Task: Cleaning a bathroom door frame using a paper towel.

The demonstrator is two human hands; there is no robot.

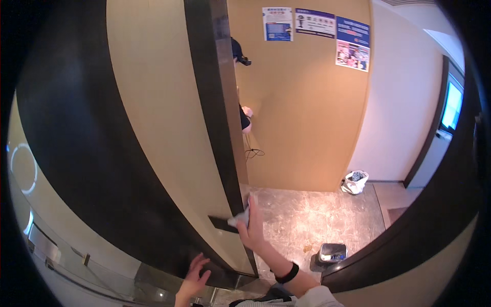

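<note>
My right hand [251, 228], with a black band on the wrist, presses a pale grey cloth [241, 218] against the edge of a door or panel [234, 153] with dark and beige vertical bands. Beside the cloth, a short dark plate [222, 223] lies across the beige band. Low in the view, my left hand [196, 276] is raised with its fingers apart, near the dark lower part of the panel, and nothing shows in it. Whether its fingertips touch the panel I cannot tell.
A bin [333, 253] with things inside stands on the tiled floor [295, 215]. A white bag [355, 182] sits by the far wall. Another person's hand [247, 111] shows past the panel edge, above a dangling cable [254, 152]. Posters [315, 23] hang on the tan wall. Glass [103, 272] is lower left.
</note>
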